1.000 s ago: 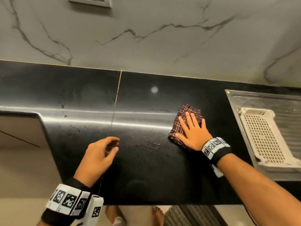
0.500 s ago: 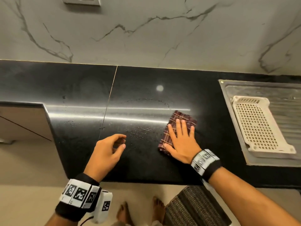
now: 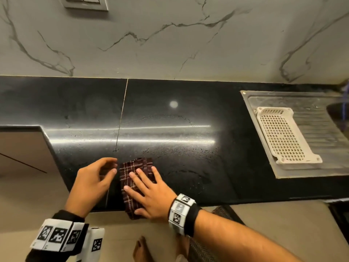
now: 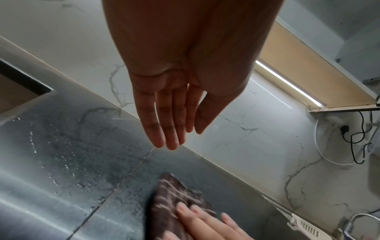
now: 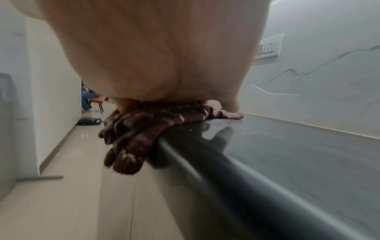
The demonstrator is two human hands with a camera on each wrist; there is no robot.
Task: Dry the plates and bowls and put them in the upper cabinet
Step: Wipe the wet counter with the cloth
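Right hand [image 3: 151,193] presses checked cloth [image 3: 132,173] flat at countertop [image 3: 188,148] edge.

The cloth [image 3: 135,178] is dark maroon, checked with pale pinkish-white lines. The counter [image 3: 179,140] is glossy black, crossed by white streaks of reflected light and one thin pale seam. The wall [image 3: 170,44] is off-white marble with grey veins. The basket [image 3: 283,135] is cream, pierced by a grid of small holes, on a dull silver drainboard [image 3: 321,167]. Both wristbands [image 3: 180,212] are black with white blocks bearing black square codes. The floor [image 3: 28,201] is beige.
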